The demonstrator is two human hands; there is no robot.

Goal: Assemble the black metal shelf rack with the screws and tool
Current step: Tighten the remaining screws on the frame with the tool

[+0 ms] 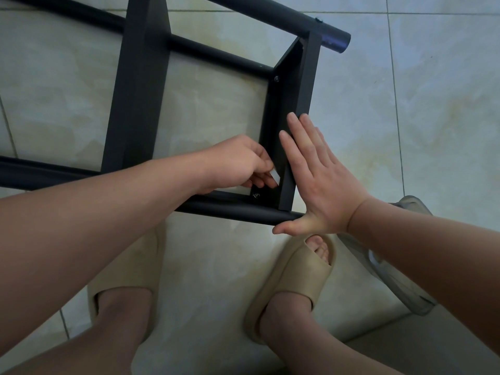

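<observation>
Where the black metal shelf rack (pixel 138 77) lies on the tiled floor (pixel 433 104), its far tubes and its left end are cut off by the frame edges. A small pale tool (pixel 275 176) is pinched between the thumb and curled fingers of the left hand (pixel 232 163), just above a screw (pixel 255 195) seated at the near corner of the end panel (pixel 297 85). Only a short tip of the tool is seen, so its kind cannot be made out. The right hand (pixel 322 180) is laid flat against the outer face of that panel, fingers straight, thumb spread below the near tube (pixel 238 209), whose end is hidden behind the palm. A second screw (pixel 276 78) is seen at the panel's far corner. Beige slippers (pixel 295 280) are worn on both feet, the left one partly covered by the forearm. A grey shoe (pixel 392 272) is half hidden under the right forearm.
</observation>
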